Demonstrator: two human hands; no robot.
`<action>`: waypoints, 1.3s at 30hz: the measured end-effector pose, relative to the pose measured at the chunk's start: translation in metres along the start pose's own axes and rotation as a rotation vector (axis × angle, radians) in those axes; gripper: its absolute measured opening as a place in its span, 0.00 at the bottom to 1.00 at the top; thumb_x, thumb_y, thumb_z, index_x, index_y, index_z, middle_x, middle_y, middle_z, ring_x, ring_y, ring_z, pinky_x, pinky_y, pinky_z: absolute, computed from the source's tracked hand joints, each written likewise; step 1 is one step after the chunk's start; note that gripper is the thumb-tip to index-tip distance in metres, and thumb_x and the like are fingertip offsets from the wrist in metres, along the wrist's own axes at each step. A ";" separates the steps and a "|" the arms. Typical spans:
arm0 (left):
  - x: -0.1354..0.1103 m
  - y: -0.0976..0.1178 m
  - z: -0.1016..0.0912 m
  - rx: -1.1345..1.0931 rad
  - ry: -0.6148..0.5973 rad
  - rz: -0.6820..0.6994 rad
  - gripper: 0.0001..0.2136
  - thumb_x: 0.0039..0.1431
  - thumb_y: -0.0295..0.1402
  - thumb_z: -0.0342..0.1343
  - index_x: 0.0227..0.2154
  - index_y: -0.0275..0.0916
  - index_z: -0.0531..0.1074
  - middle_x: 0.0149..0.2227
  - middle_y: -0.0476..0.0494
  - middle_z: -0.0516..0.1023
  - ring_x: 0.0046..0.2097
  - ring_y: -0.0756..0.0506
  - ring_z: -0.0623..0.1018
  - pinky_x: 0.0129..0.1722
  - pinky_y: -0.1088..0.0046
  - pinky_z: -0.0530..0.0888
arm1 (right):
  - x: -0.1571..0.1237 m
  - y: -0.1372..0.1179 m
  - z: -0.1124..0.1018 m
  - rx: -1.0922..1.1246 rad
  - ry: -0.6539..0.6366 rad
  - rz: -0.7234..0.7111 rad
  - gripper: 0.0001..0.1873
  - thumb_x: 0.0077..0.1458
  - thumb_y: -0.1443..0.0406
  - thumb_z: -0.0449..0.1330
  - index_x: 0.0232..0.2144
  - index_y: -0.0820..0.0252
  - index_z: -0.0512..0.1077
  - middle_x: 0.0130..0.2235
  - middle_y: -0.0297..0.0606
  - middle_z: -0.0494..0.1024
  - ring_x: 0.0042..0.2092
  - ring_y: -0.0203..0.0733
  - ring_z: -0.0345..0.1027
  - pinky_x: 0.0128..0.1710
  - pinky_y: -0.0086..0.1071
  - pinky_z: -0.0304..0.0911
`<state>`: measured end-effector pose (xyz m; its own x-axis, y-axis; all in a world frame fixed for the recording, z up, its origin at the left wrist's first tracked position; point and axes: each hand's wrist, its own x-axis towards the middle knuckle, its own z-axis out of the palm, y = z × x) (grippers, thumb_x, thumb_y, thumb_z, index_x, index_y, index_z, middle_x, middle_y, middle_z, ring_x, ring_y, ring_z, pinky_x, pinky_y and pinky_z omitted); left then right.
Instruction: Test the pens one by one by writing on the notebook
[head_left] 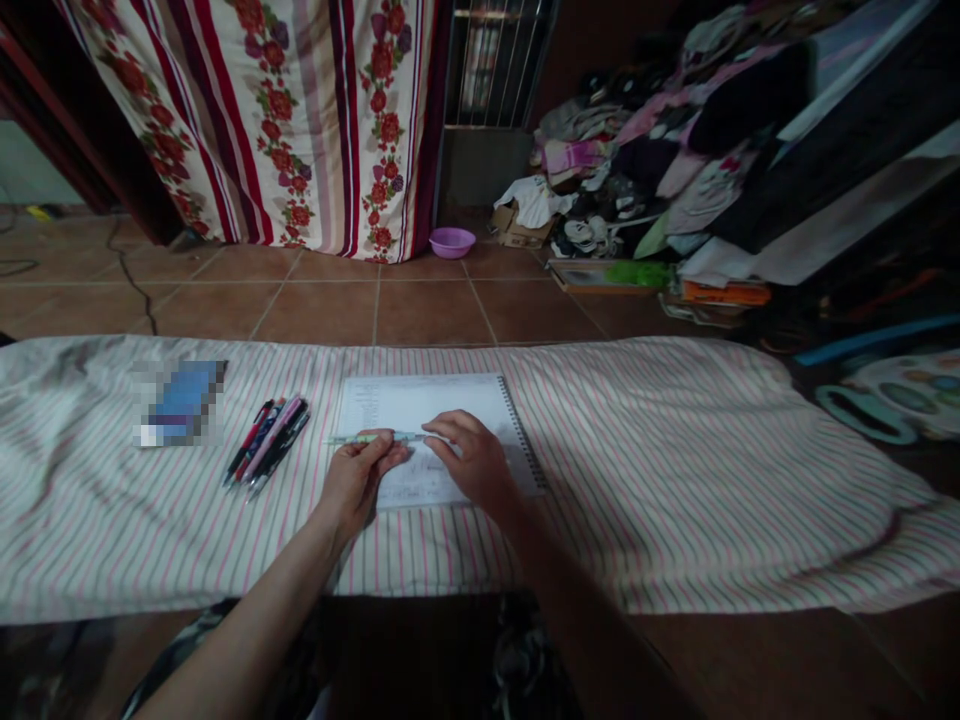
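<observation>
Over the spiral notebook on striped cloth, I am pinching a pale green pen between left hand and right hand, risking a slip that streaks the page.

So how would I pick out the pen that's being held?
Look at the striped cloth across the floor and find the spiral notebook in its middle. Over its page the left hand grips a pale green pen, the right hand touching its end. The darker pens lie bundled on the cloth, untouched.

notebook writing (tiny), nothing legible
</observation>
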<state>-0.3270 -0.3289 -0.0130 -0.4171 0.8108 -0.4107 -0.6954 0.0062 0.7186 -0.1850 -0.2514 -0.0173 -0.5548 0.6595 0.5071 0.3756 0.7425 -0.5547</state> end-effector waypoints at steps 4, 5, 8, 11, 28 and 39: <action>0.001 0.000 0.000 0.010 -0.006 0.000 0.05 0.53 0.18 0.54 0.25 0.28 0.72 0.23 0.42 0.76 0.25 0.50 0.78 0.32 0.76 0.78 | 0.001 -0.004 -0.005 -0.033 -0.061 0.065 0.07 0.55 0.66 0.56 0.33 0.59 0.74 0.33 0.38 0.75 0.37 0.38 0.69 0.40 0.31 0.64; 0.001 0.001 -0.001 0.008 -0.001 0.003 0.05 0.53 0.18 0.53 0.25 0.28 0.72 0.23 0.42 0.76 0.25 0.50 0.78 0.32 0.76 0.78 | 0.000 -0.004 -0.007 -0.031 -0.087 0.099 0.06 0.55 0.65 0.56 0.33 0.60 0.73 0.32 0.37 0.75 0.34 0.37 0.69 0.38 0.30 0.63; 0.003 0.003 -0.001 0.001 0.023 0.010 0.05 0.54 0.19 0.53 0.25 0.28 0.72 0.22 0.42 0.76 0.25 0.51 0.78 0.31 0.78 0.77 | -0.003 -0.003 -0.015 -0.010 -0.233 0.126 0.07 0.51 0.63 0.61 0.33 0.60 0.71 0.29 0.33 0.73 0.30 0.34 0.66 0.32 0.28 0.61; 0.003 0.005 -0.002 0.006 0.032 0.009 0.05 0.54 0.19 0.54 0.26 0.28 0.72 0.22 0.42 0.77 0.25 0.51 0.78 0.30 0.79 0.77 | -0.010 0.000 -0.020 -0.066 -0.376 0.086 0.08 0.48 0.63 0.63 0.31 0.61 0.71 0.30 0.33 0.72 0.31 0.34 0.65 0.33 0.28 0.58; 0.004 0.005 -0.010 0.000 0.010 0.021 0.04 0.53 0.19 0.54 0.25 0.27 0.72 0.23 0.43 0.76 0.25 0.51 0.78 0.31 0.79 0.77 | -0.033 -0.007 -0.013 -0.186 -0.592 -0.062 0.04 0.51 0.65 0.62 0.29 0.60 0.70 0.33 0.33 0.71 0.34 0.35 0.62 0.32 0.29 0.53; 0.005 0.004 -0.009 0.013 0.020 0.026 0.02 0.51 0.20 0.57 0.25 0.28 0.72 0.22 0.44 0.76 0.24 0.51 0.78 0.30 0.80 0.77 | -0.032 -0.003 -0.018 -0.173 -0.632 -0.071 0.04 0.55 0.67 0.57 0.34 0.59 0.71 0.37 0.35 0.71 0.36 0.35 0.64 0.35 0.28 0.56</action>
<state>-0.3365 -0.3301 -0.0174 -0.4469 0.7986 -0.4031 -0.6765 -0.0069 0.7364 -0.1549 -0.2726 -0.0203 -0.8918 0.4518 0.0243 0.4069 0.8243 -0.3937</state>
